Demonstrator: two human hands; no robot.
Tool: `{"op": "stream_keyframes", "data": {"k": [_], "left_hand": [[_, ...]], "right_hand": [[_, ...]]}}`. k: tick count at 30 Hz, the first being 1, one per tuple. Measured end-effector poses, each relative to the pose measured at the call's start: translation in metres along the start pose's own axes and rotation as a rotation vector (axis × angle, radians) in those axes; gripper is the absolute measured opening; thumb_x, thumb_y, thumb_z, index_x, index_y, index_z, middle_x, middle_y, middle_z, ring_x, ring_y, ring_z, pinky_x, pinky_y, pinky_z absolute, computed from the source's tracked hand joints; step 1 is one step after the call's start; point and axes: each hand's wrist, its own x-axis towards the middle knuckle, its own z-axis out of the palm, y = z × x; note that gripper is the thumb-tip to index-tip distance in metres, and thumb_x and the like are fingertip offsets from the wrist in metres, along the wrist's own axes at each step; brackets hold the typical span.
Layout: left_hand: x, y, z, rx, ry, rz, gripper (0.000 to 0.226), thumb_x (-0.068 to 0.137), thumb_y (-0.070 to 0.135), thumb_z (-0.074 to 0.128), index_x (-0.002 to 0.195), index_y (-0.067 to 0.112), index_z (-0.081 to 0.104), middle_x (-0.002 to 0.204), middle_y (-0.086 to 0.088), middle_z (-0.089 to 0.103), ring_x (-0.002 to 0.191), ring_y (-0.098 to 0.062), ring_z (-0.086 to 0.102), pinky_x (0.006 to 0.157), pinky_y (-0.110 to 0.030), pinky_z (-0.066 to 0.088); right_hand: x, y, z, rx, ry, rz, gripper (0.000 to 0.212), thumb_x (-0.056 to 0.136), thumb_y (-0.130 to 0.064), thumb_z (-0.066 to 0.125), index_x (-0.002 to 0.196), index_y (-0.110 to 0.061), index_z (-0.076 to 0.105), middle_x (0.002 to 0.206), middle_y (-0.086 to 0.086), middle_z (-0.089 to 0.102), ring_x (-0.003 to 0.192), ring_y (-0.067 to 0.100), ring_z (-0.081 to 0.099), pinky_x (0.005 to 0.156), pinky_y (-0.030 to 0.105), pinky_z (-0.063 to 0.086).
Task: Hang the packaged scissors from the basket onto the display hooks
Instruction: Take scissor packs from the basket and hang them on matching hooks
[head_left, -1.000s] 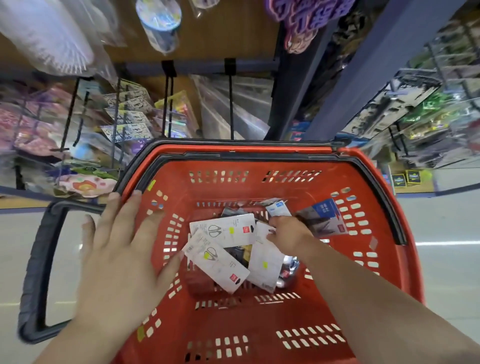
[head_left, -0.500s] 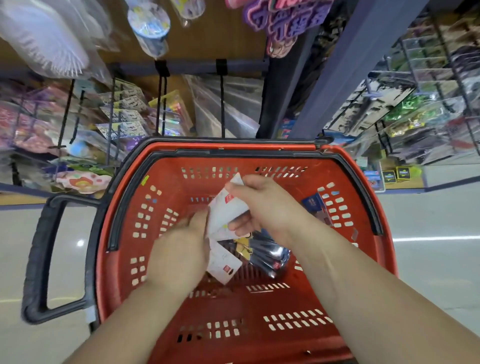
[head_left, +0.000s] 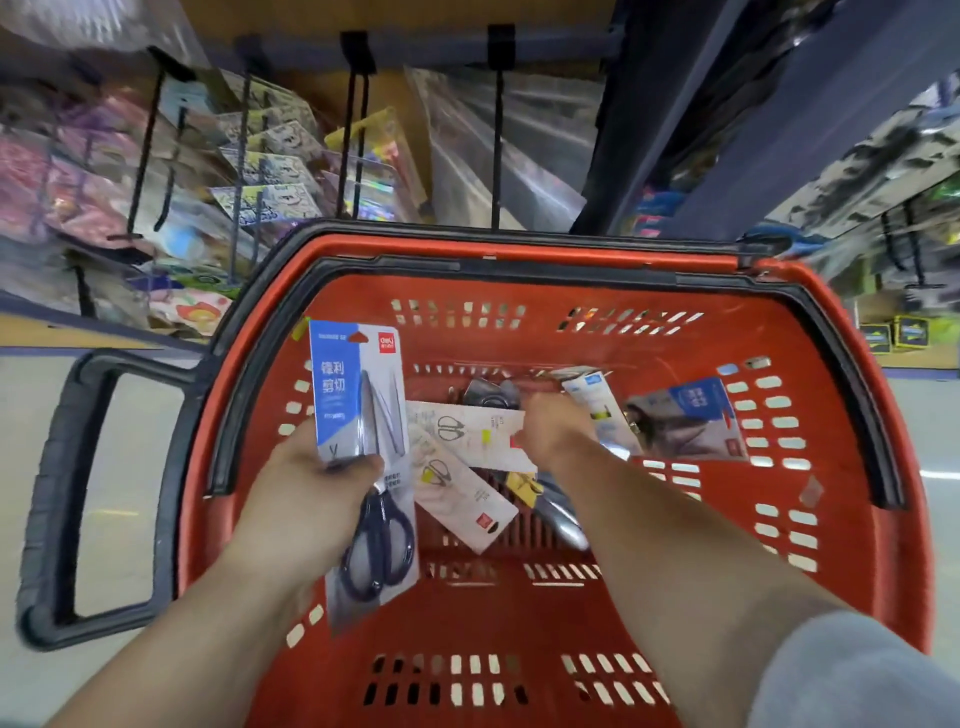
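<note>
One packaged scissors (head_left: 358, 415), a blue card with dark handles, is raised above the left side of the red basket (head_left: 519, 247), pinched mid-card by the fingers of the left hand (head_left: 311, 499). The right hand (head_left: 550, 431) reaches among the loose packs (head_left: 457, 499) on the basket floor. Whether its fingers grip one, I cannot tell. The display hooks (head_left: 497, 156) beyond the rim are blurred, and no scissors show there. I judge the task early, with several packs left to hang.
</note>
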Motion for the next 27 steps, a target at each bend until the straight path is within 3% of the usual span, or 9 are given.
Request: {"op": "stream_keyframes", "data": {"k": [3, 6, 10, 13, 16, 19, 21, 23, 27], "left_hand": [[0.003, -0.004, 0.006, -0.096, -0.043, -0.044, 0.026, 0.095, -0.004, 0.061, 0.1, 0.018, 0.075, 0.086, 0.001, 0.081, 0.081, -0.021, 0.079, 0.073, -0.037, 0.061], [0.006, -0.011, 0.016, -0.185, -0.067, -0.107, 0.028, 0.091, -0.01, 0.062, 0.105, 0.009, 0.075, 0.092, -0.009, 0.082, 0.084, -0.029, 0.08, 0.079, -0.042, 0.063], [0.005, -0.016, 0.034, -0.322, -0.074, -0.206, 0.023, 0.091, -0.011, 0.061, 0.102, 0.004, 0.076, 0.092, -0.015, 0.081, 0.086, -0.036, 0.079, 0.085, -0.048, 0.063], [-0.001, -0.008, 0.051, -0.495, -0.089, -0.239, 0.018, 0.095, -0.008, 0.059, 0.098, 0.002, 0.074, 0.093, -0.019, 0.08, 0.078, -0.034, 0.075, 0.077, -0.042, 0.06], [-0.01, 0.01, 0.066, -0.74, -0.113, -0.231, 0.023, 0.105, 0.02, 0.053, 0.107, 0.008, 0.072, 0.109, -0.02, 0.079, 0.09, -0.034, 0.077, 0.084, -0.045, 0.059], [-0.014, 0.022, 0.069, -0.877, -0.178, -0.215, 0.062, 0.103, 0.068, 0.039, 0.113, 0.018, 0.075, 0.11, -0.011, 0.081, 0.102, -0.031, 0.078, 0.091, -0.046, 0.057], [-0.018, 0.025, 0.072, -0.832, -0.176, -0.164, 0.04, 0.102, 0.054, 0.057, 0.103, 0.019, 0.077, 0.098, -0.008, 0.082, 0.091, -0.032, 0.078, 0.082, -0.041, 0.058], [-0.015, 0.02, 0.072, -0.739, -0.078, -0.121, 0.008, 0.097, 0.015, 0.071, 0.093, 0.02, 0.076, 0.084, -0.004, 0.081, 0.08, -0.031, 0.076, 0.073, -0.038, 0.056], [-0.015, 0.006, 0.049, -0.493, 0.034, 0.027, 0.025, 0.096, 0.001, 0.071, 0.102, 0.025, 0.072, 0.088, 0.007, 0.081, 0.086, -0.02, 0.08, 0.07, -0.034, 0.057]], "right_hand": [[-0.012, 0.009, 0.003, 0.148, -0.069, -0.113, 0.021, 0.097, -0.025, 0.067, 0.117, -0.02, 0.066, 0.111, 0.008, 0.072, 0.107, 0.032, 0.068, 0.086, 0.037, 0.056], [-0.049, 0.018, -0.023, 0.262, -0.072, -0.208, 0.013, 0.102, -0.022, 0.059, 0.099, -0.021, 0.046, 0.092, 0.006, 0.059, 0.093, 0.031, 0.062, 0.074, 0.038, 0.047], [-0.128, 0.026, -0.074, 0.297, 0.209, -0.289, 0.018, 0.102, -0.021, 0.057, 0.099, -0.021, 0.039, 0.08, 0.006, 0.055, 0.077, 0.034, 0.055, 0.064, 0.039, 0.039], [-0.174, 0.02, -0.082, 0.243, 0.424, -0.485, 0.017, 0.095, -0.019, 0.062, 0.1, -0.02, 0.046, 0.077, 0.011, 0.065, 0.069, 0.04, 0.064, 0.052, 0.039, 0.044], [-0.187, 0.016, -0.067, 0.031, 0.486, -0.625, 0.042, 0.076, -0.018, 0.078, 0.115, -0.017, 0.062, 0.094, 0.006, 0.076, 0.074, 0.033, 0.073, 0.052, 0.039, 0.057], [-0.188, 0.017, -0.057, 0.057, 0.494, -0.707, 0.045, 0.074, -0.015, 0.073, 0.117, -0.019, 0.061, 0.133, -0.002, 0.072, 0.11, 0.026, 0.071, 0.067, 0.039, 0.064], [-0.189, 0.018, -0.055, 0.128, 0.468, -0.731, 0.036, 0.082, -0.029, 0.054, 0.117, -0.024, 0.05, 0.146, -0.007, 0.063, 0.129, 0.025, 0.061, 0.076, 0.043, 0.064], [-0.19, 0.022, -0.054, 0.152, 0.365, -0.757, 0.039, 0.086, -0.049, 0.058, 0.118, -0.027, 0.051, 0.153, -0.008, 0.056, 0.137, 0.022, 0.054, 0.092, 0.043, 0.06], [-0.168, 0.027, -0.058, 0.535, 0.173, -0.609, 0.039, 0.09, -0.06, 0.068, 0.115, -0.031, 0.063, 0.133, -0.01, 0.066, 0.123, 0.014, 0.062, 0.096, 0.033, 0.052]]}}
